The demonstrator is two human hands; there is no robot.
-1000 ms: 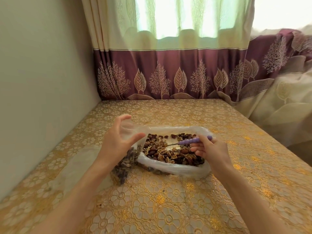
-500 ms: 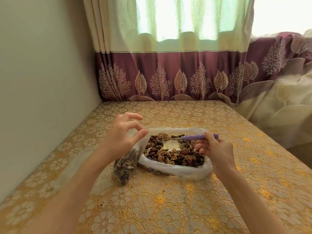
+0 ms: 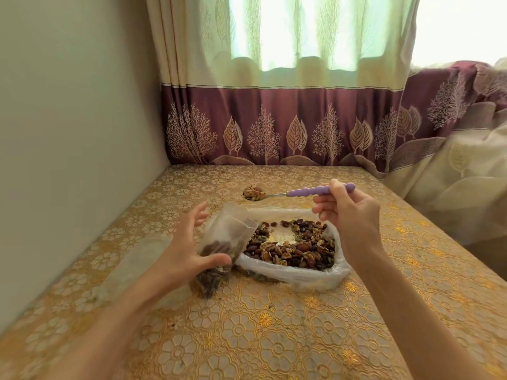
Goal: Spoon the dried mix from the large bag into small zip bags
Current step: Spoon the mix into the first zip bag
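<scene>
The large clear bag (image 3: 290, 272) lies open on the table, holding dried nuts and fruit (image 3: 296, 249). At its left edge stands a small zip bag (image 3: 222, 242), partly filled, mouth tilted up to the right. My left hand (image 3: 186, 253) cups it from the left, thumb across its lower front, fingers spread behind. My right hand (image 3: 348, 212) holds a spoon with a purple beaded handle (image 3: 319, 191) raised above the large bag. The spoon bowl (image 3: 255, 193) is heaped with mix, above and just right of the small bag's mouth.
The table carries a gold floral cloth (image 3: 260, 325). More clear plastic bags (image 3: 137, 259) lie flat left of my left forearm. A plain wall (image 3: 68, 133) runs along the left; curtains (image 3: 288, 124) hang behind, and bunched fabric (image 3: 461, 182) sits at the right.
My right hand lifted the spoon out of the large bag with a heaped load and carried it up and left. My left hand shifted from pinching the small bag's rim to cupping its side.
</scene>
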